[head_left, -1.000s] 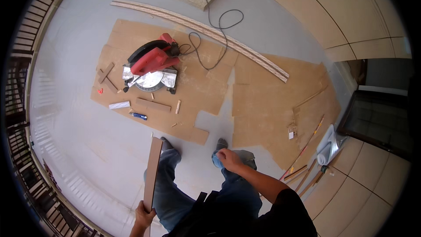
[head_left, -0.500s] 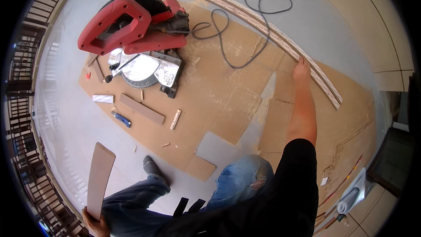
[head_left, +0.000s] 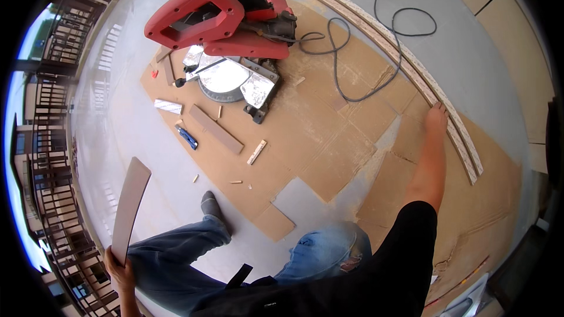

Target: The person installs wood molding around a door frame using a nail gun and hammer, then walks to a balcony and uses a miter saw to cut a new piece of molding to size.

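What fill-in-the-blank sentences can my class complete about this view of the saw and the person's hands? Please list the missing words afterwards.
1. The person's ____ hand grips a flat brown board.
2. The saw has a large handle coloured ____.
3. In the picture, the right hand, touching the long strips, is to the ____ of the saw.
4. The small tool lying below the saw in the picture is mainly ____ in colour.

Missing words: left; red; right; blue.
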A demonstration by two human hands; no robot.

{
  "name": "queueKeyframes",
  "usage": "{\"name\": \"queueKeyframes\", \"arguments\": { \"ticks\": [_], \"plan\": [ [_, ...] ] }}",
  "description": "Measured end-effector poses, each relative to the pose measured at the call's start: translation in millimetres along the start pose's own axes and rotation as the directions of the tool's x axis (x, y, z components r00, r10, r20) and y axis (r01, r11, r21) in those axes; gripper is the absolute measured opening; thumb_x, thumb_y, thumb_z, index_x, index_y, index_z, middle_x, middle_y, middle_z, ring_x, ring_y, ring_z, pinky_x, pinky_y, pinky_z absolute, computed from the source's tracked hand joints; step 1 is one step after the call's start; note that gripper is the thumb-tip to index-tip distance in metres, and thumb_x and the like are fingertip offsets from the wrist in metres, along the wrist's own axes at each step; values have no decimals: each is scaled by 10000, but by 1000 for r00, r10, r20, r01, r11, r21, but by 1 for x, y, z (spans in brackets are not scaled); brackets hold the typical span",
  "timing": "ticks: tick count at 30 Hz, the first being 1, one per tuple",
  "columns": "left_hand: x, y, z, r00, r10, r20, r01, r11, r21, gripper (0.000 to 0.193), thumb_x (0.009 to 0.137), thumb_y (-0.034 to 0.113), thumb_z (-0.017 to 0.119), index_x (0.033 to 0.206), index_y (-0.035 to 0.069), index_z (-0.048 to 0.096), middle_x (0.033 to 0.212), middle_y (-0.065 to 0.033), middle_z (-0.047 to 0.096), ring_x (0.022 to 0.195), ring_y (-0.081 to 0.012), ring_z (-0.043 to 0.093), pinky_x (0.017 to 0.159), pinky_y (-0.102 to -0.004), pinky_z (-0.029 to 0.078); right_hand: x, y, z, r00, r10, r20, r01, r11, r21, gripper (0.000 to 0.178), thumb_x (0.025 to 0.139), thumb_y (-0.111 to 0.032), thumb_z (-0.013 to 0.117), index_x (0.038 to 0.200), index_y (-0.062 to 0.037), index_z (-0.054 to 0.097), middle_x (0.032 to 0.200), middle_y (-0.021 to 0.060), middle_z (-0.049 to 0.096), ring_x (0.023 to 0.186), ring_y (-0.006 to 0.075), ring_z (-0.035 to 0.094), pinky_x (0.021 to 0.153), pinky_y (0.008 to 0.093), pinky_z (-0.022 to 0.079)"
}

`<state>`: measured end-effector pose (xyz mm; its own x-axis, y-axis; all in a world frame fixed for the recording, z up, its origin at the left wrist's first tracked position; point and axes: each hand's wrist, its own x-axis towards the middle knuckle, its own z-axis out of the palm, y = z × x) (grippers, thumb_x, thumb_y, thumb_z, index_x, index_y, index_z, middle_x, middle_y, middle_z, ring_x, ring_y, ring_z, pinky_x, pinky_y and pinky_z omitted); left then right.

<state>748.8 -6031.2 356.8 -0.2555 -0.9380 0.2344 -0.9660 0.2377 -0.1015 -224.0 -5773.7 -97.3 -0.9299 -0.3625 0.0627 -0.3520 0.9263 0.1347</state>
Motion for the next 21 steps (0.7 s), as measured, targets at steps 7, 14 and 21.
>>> {"name": "queueKeyframes", "arguments": {
  "ticks": [7, 14, 21],
  "plan": [
    [18, 54, -16, 995, 103, 10, -103, 994, -29, 462, 750, 136, 636, 1175, -44, 610, 998, -258, 612, 920, -484, 603, 854, -519, 507, -2, 12, -24, 955, -92, 281, 114, 992, -62, 498, 1017, -108, 493, 1513, -74, 507, 1495, 188, 577, 1350, 428, 556, 1159, 587, 376],
    [41, 71, -18, 986, 158, 60, -148, 978, -145, 479, 731, 97, 620, 1190, -35, 597, 1004, -246, 608, 927, -458, 598, 870, -498, 499, -2, 38, 7, 989, 3, 151, -11, 998, 56, 477, 1039, -126, 460, 1510, -60, 499, 1516, 178, 558, 1384, 380, 549, 1205, 570, 338],
    [48, 90, -4, 970, 236, 60, -230, 968, -99, 484, 699, 77, 615, 1172, -25, 604, 972, -240, 615, 906, -453, 609, 850, -485, 505, -16, 23, -61, 982, 30, 184, -41, 998, 57, 368, 998, -62, 521, 1358, -42, 594, 1413, 216, 620, 1235, 405, 652, 1025, 519, 531]
  ]
}}
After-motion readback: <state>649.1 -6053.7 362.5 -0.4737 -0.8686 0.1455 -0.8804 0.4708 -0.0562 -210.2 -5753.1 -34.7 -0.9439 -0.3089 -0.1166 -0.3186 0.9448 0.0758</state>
